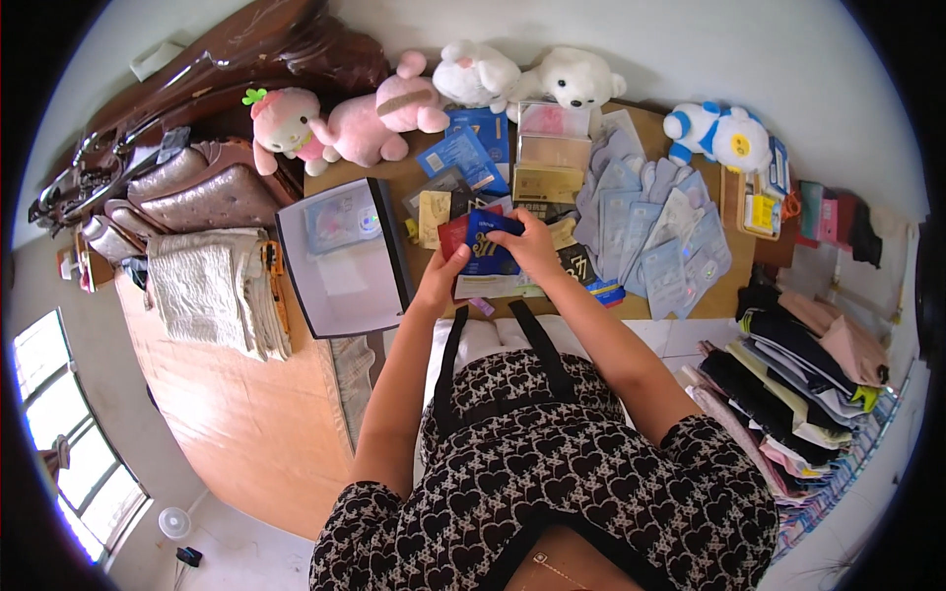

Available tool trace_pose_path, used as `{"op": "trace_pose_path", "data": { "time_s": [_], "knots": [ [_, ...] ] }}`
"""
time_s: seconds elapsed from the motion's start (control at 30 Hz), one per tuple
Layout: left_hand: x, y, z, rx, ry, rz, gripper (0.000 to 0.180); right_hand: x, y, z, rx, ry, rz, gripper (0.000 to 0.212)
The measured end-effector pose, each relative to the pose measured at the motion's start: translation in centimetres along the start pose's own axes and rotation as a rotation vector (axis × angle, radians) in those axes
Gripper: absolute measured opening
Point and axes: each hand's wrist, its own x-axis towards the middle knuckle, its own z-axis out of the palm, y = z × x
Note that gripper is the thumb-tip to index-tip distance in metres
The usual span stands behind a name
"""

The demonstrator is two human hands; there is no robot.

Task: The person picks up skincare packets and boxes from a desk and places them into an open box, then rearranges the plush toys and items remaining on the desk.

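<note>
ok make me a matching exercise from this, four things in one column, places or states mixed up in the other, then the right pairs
Things
1. dark blue packet
2. box
3. white fan
4. clothes

Places and states
A. at the picture's lower left, on the window's side of the room
B. piled up at the right of the picture
C. between the left hand and the right hand
D. open, with a pale blue packet inside

Right pairs: 1-C, 2-D, 3-A, 4-B
</note>
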Motion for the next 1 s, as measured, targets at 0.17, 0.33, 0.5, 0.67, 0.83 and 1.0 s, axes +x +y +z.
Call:
{"op": "trace_pose_path", "data": {
  "time_s": [0.17,0.33,0.5,0.67,0.83,1.0],
  "knots": [
    [0.6,-1.5,-0.3,0.32,0.208,0.176,0.03,1.3,-0.3,1.1,-0.057,0.036,-0.231,0.029],
    [1.2,-4.1,-1.9,-0.313,0.404,-0.02,0.027,4.2,0.4,2.2,-0.378,0.12,-0.343,0.02],
    [3.4,-6.3,-4.7,-0.603,0.421,-0.082,0.031,5.9,1.8,4.1,-1.072,-0.144,-0.11,0.026],
    [3.4,-5.5,-4.6,-0.536,0.427,0.055,0.029,4.9,-0.5,3.5,-0.695,-0.211,-0.182,0.022],
    [1.9,-3.5,-2.9,-0.559,0.308,0.148,0.027,3.9,-0.4,1.0,0.054,-0.428,0.07,0.023],
    [0.9,-1.9,-2.0,-0.169,0.334,0.402,0.037,3.4,0.3,-0.1,0.166,-0.481,0.162,0.032]
  ]
}}
